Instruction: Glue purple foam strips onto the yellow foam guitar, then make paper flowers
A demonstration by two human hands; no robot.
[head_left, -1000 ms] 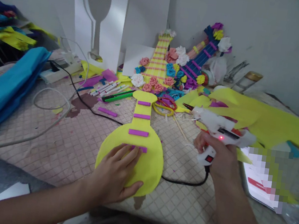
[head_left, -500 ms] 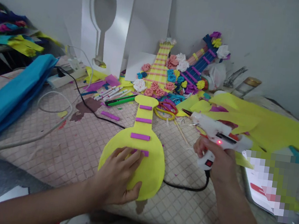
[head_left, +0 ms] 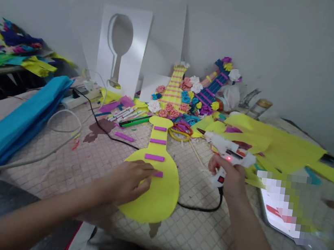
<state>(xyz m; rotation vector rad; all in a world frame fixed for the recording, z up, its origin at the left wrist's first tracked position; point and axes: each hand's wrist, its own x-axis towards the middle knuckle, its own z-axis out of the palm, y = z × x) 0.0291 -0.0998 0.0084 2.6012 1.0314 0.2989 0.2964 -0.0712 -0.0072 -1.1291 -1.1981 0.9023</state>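
Observation:
A yellow guitar-shaped cutout (head_left: 160, 200) lies flat on the table, with several purple strips across its neck and body. My left hand (head_left: 131, 177) rests over its body, fingertips on the lowest purple strip (head_left: 158, 174); the fingers are fairly straight and hold nothing I can see. To the right, my right hand (head_left: 230, 174) is wrapped round the handle of a white glue gun (head_left: 222, 144). Its red light is lit and its nozzle points left. One loose purple strip (head_left: 124, 136) lies left of the neck.
Behind the cutout are markers (head_left: 123, 113), a green cutter (head_left: 135, 121), yellow-handled scissors (head_left: 179, 136) and flower-decorated paper guitars (head_left: 174, 89). A black cord (head_left: 199, 208) crosses the table. Blue paper (head_left: 16, 125) lies left; yellow sheets (head_left: 281, 144) and a phone (head_left: 278, 213) lie right.
The whole view has shifted. My left hand has moved slightly left, its fingers drawn closer together over the lowest strip. My right hand still holds the glue gun.

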